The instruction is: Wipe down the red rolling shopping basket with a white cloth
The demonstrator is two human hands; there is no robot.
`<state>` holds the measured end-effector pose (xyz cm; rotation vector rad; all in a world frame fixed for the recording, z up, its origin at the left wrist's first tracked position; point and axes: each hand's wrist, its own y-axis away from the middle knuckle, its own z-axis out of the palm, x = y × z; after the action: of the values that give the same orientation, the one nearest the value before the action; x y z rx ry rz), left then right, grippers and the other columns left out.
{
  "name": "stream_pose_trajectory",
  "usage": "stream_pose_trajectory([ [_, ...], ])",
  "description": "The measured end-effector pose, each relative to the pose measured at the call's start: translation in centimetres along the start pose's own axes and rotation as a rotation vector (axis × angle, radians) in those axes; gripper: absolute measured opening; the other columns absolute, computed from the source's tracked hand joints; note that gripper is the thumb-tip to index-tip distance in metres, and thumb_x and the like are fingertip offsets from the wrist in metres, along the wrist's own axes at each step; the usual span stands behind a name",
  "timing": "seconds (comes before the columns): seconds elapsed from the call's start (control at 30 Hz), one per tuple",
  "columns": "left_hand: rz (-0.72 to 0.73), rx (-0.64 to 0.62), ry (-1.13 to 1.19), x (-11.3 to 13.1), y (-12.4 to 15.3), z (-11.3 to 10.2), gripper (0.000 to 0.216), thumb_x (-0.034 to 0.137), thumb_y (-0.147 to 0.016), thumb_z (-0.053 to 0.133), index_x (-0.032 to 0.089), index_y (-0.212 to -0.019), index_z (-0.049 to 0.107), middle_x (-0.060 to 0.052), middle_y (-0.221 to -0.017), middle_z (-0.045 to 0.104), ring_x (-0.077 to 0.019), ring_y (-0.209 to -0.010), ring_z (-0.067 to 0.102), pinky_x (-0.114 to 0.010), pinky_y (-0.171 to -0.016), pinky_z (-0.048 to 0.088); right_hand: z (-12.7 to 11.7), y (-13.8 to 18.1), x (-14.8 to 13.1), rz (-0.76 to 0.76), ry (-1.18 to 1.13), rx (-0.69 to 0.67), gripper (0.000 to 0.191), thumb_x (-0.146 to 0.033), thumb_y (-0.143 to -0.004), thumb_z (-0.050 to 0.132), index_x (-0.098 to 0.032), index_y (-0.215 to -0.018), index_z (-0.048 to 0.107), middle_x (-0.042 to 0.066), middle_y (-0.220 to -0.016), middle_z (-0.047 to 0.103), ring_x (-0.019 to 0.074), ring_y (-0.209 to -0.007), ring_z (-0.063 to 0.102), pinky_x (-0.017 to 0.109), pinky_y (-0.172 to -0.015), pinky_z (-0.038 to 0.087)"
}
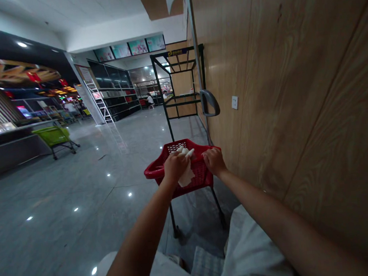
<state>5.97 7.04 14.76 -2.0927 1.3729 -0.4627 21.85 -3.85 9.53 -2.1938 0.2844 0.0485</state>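
In front of me stands a red plastic shopping cart (204,177) on dark legs. My left hand (175,165) is closed on a crumpled white cloth (186,179), part of which hangs down against the side of the basket. Fingers of my right hand (214,160) wrap over the cart's rim at its right end. The inside of the basket is mostly hidden by my left hand and the cloth.
A wood-panelled wall (265,104) with a socket (235,102) runs close along my right. Ahead stands a black metal rack (168,109) beside a pole with a grey handle (211,103). Leftward are a green cart (52,137), a counter, a ladder (100,101) and shelves; people sit far back.
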Motion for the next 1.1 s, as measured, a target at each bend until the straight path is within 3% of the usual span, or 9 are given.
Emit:
stream_pose_trajectory([
  [0.23,-0.224,0.007,-0.099,-6.7,4.6,-2.1,0.035,0.043,-0.089,0.043,0.023,-0.093,0.071,-0.006,-0.088,0.068,-0.0148,-0.076,0.06,-0.022,-0.063,0.043,0.5,-0.8,0.3,0.013,-0.03,-0.042,0.031,-0.024,-0.092,0.036,-0.018,-0.078,0.063,0.004,-0.078,0.063,0.0173,-0.076,0.048,0.031,-0.082,0.029],
  [0.37,-0.219,0.023,-0.114,-8.1,5.1,-2.3,0.036,0.041,-0.089,0.043,0.021,-0.084,0.072,-0.006,-0.085,0.068,-0.0132,-0.071,0.058,-0.021,-0.061,0.041,0.5,-1.3,1.4,0.031,-0.045,-0.099,0.032,-0.024,-0.092,0.036,-0.018,-0.081,0.065,0.004,-0.082,0.065,0.0167,-0.081,0.051,0.03,-0.084,0.029],
  [0.5,-0.27,0.018,-0.148,-6.3,4.3,-2.0,0.039,0.041,-0.089,0.041,0.019,-0.077,0.07,-0.006,-0.074,0.065,-0.0135,-0.065,0.056,-0.022,-0.058,0.038,0.5,-1.8,1.2,0.12,-0.032,-0.142,0.032,-0.021,-0.092,0.035,-0.018,-0.088,0.066,0.006,-0.095,0.067,0.0187,-0.095,0.053,0.034,-0.092,0.028],
  [0.63,-0.321,0.053,-0.16,-3.2,3.8,-1.8,0.041,0.043,-0.09,0.041,0.017,-0.073,0.068,-0.007,-0.071,0.063,-0.0145,-0.064,0.056,-0.023,-0.058,0.037,0.8,-2.2,-3.5,0.15,-0.145,-0.044,0.031,-0.023,-0.091,0.038,-0.017,-0.111,0.06,0.011,-0.123,0.058,0.0222,-0.115,0.047,0.042,-0.101,0.024],
  [0.7,-0.279,0.027,-0.148,-1.8,3.9,-1.9,0.039,0.04,-0.09,0.042,0.016,-0.073,0.067,-0.008,-0.071,0.063,-0.0157,-0.066,0.056,-0.025,-0.059,0.038,0.9,-2.3,-6.4,0.086,-0.275,-0.074,0.03,-0.027,-0.092,0.039,-0.02,-0.114,0.059,0.008,-0.119,0.061,0.02,-0.112,0.051,0.041,-0.104,0.023],
  [0.8,-0.169,-0.05,-0.054,-0.7,4.2,-2.4,0.033,0.035,-0.09,0.043,0.018,-0.075,0.067,-0.007,-0.071,0.063,-0.0154,-0.068,0.057,-0.025,-0.061,0.04,0.7,-1.9,-8.3,0.168,-0.387,-0.082,0.03,-0.028,-0.094,0.036,-0.023,-0.105,0.064,0.004,-0.107,0.068,0.0183,-0.103,0.058,0.046,-0.107,0.016],
  [0.93,-0.057,-0.075,0.15,-0.6,4.9,-2.9,0.034,0.035,-0.09,0.044,0.02,-0.073,0.069,-0.004,-0.068,0.063,-0.0128,-0.064,0.056,-0.024,-0.062,0.043,-0.3,-1.2,-5.6,0.125,-0.557,-0.08,0.038,-0.027,-0.095,0.032,-0.022,-0.087,0.069,0.003,-0.1,0.071,0.0174,-0.099,0.061,0.044,-0.109,0.016],
  [1.1,-0.062,0.049,0.475,-0.9,5.8,-0.6,0.029,0.038,-0.088,0.048,0.021,-0.084,0.072,-0.004,-0.081,0.067,-0.0112,-0.071,0.06,-0.022,-0.065,0.047,-1.4,-1.4,-0.3,0.085,-0.71,-0.126,0.045,-0.03,-0.092,0.03,-0.021,-0.076,0.071,0.003,-0.096,0.072,0.0178,-0.099,0.062,0.038,-0.101,0.034],
])
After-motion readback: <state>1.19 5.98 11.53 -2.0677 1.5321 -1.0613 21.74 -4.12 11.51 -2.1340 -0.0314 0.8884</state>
